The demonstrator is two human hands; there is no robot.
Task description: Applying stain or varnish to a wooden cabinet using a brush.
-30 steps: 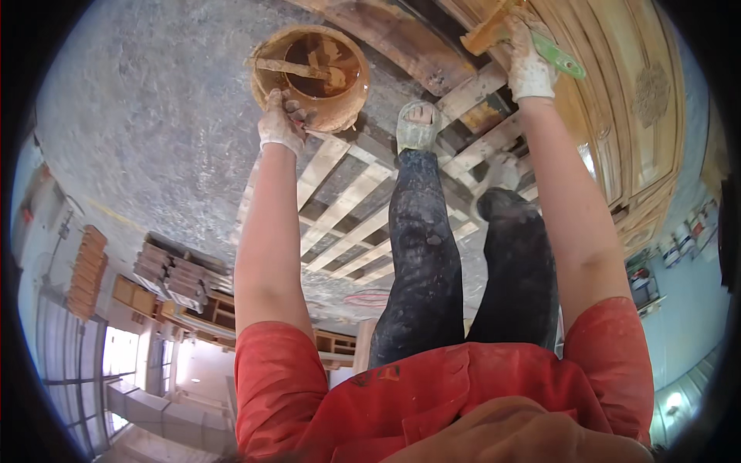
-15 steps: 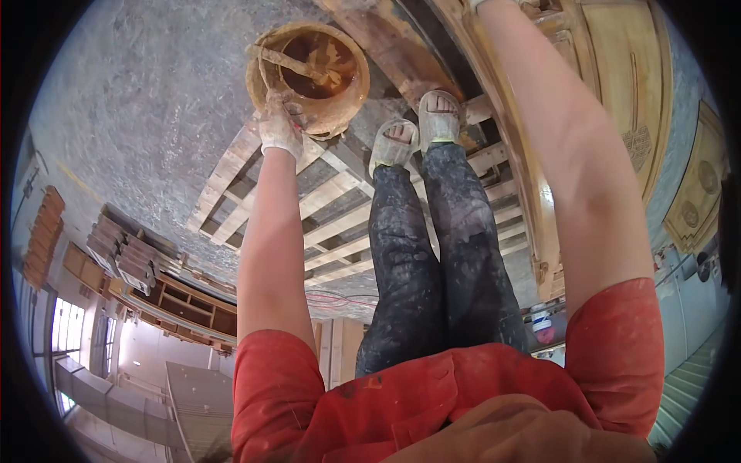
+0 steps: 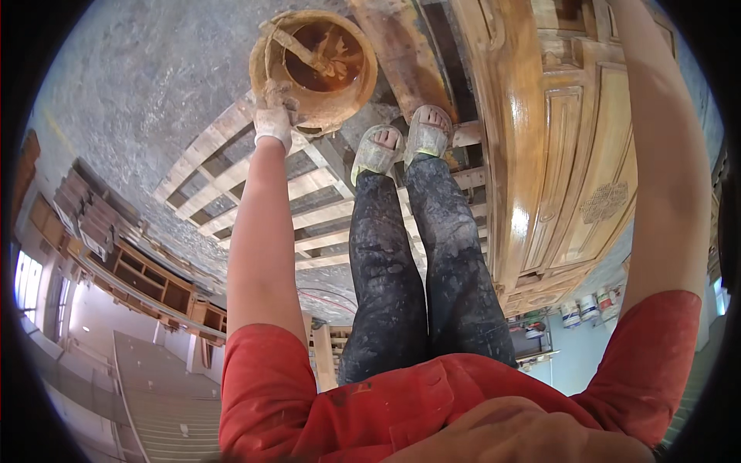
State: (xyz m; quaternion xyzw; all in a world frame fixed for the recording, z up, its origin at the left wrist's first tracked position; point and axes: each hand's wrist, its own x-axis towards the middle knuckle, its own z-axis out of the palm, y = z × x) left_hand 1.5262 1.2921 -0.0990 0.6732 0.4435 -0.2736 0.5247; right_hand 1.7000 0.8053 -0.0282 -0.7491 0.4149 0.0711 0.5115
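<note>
My left hand (image 3: 273,117), in a stained white glove, is closed on the near left side of a round bucket (image 3: 328,116) caked with tan residue. Whether it grips the rim or a handle is hard to tell. Reddish-brown liquid (image 3: 305,71) fills part of the bucket. A coated stick-like tool (image 3: 293,46), perhaps a brush, leans across the rim into the liquid. My right arm (image 3: 668,154) reaches up past the picture's upper right edge, so the right hand is out of sight. Beside that arm stands carved wooden furniture (image 3: 532,154) with a wet-looking shine.
My feet in pale sandals (image 3: 378,148) stand by a slatted wooden pallet (image 3: 312,184). A stained board (image 3: 397,54) lies ahead of them. Grey marked floor (image 3: 154,85) spreads to the left. Stacked wood and shelving (image 3: 147,278) stand at the left, several cans (image 3: 590,307) at the lower right.
The view has shifted, bringing more of the carved furniture into sight. My right arm has swung outward to the right and its hand has left the picture. The left hand still holds the bucket.
</note>
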